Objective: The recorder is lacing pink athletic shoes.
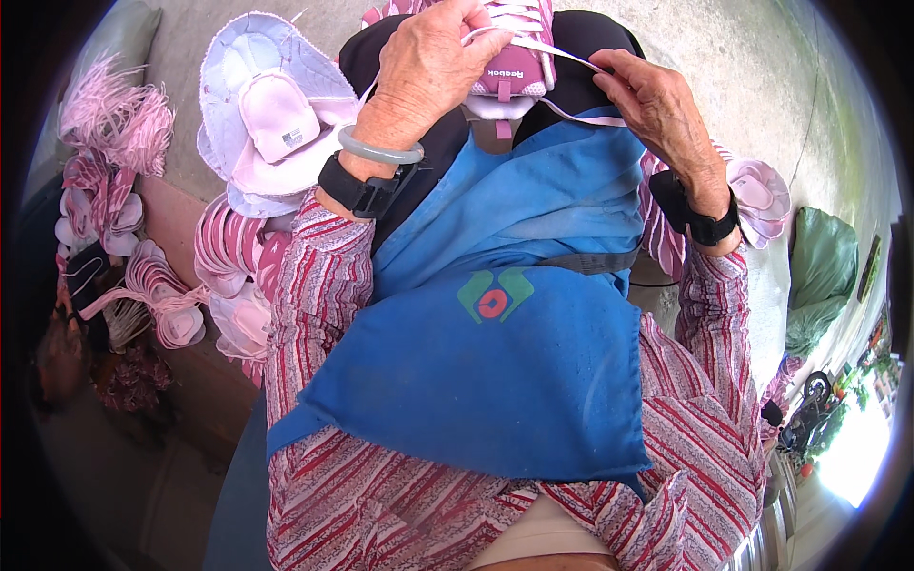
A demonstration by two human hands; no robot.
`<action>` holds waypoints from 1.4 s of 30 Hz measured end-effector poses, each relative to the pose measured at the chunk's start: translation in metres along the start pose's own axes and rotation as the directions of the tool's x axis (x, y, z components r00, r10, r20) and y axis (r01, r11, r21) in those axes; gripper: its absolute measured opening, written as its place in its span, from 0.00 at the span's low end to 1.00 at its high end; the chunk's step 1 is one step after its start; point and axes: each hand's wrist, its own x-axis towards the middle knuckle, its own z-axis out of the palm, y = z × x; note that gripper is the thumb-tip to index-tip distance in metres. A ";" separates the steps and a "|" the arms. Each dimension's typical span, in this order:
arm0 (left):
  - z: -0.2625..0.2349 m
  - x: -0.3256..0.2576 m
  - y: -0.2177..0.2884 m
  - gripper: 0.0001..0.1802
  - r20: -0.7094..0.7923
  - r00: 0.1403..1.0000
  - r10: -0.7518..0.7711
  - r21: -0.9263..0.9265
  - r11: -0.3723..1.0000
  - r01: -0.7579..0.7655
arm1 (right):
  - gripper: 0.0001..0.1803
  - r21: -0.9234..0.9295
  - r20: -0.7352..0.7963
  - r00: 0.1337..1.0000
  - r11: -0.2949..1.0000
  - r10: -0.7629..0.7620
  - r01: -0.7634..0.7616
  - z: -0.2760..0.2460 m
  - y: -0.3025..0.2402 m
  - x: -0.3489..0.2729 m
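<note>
While the left hand [428,68] and right hand [662,107], set apart, each pinch the pale lace [550,48], the maroon shoe upper [519,70] lies at the far edge of the blue apron [552,167]; probably light and pliable, it is best steadied by its sides.

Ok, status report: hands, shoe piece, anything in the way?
Left hand, right hand: both pinching pale lace. Pink shoe upper: between them, lace across it. In the way: left hand partly covers the upper.

And over on the right, a green sack [821,276] slumps on the pale concrete floor [752,81], a motorcycle [807,417] standing farther off!
</note>
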 end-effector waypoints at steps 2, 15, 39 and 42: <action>0.004 0.002 -0.004 0.11 -0.026 1.000 0.013 -0.008 1.000 -0.013 | 0.11 0.019 0.006 0.999 0.999 0.038 -0.038 0.000 0.000 -0.001; 0.002 -0.005 -0.020 0.11 0.013 0.997 0.072 0.122 0.990 -0.073 | 0.09 0.124 -0.031 0.998 0.991 0.051 -0.047 0.002 0.000 -0.005; -0.013 -0.006 -0.009 0.14 0.118 0.990 0.073 0.169 0.981 -0.092 | 0.09 0.156 -0.049 0.997 0.986 0.065 -0.057 0.010 -0.005 0.005; -0.014 -0.005 -0.013 0.14 0.113 0.993 -0.017 0.159 0.987 -0.001 | 0.09 0.159 -0.038 0.997 0.986 0.062 -0.055 0.009 -0.006 0.007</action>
